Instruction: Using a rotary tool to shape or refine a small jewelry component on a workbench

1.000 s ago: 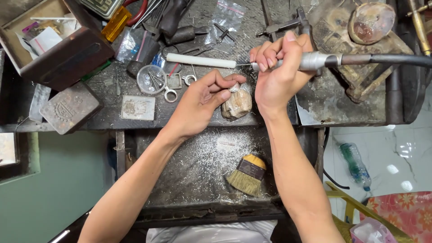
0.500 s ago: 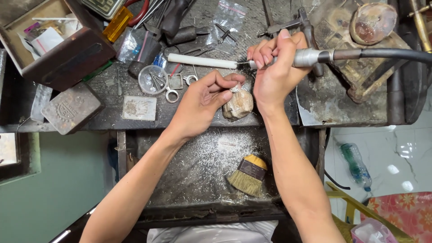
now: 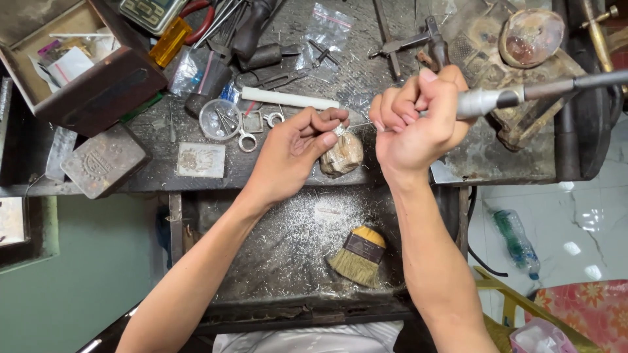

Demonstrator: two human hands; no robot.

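Over the last second our right hand [image 3: 418,124] has tilted the rotary handpiece [image 3: 484,101] up a little; its thin bit still meets the small silver piece [image 3: 339,129], so the grinding contact holds. Our left hand [image 3: 294,147] stays closed, pinching that piece on the worn wooden peg [image 3: 343,155] at the tabletop's [image 3: 196,180] front edge. Metal filings cover the tray [image 3: 275,248] below, beside a bristle brush [image 3: 356,258].

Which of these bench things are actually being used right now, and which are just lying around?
In use:
left hand, pinching a small silver piece
right hand, gripping the rotary handpiece
wooden peg under the piece

Lying about:
brush
white rod
metal block
open box
bottle on the floor
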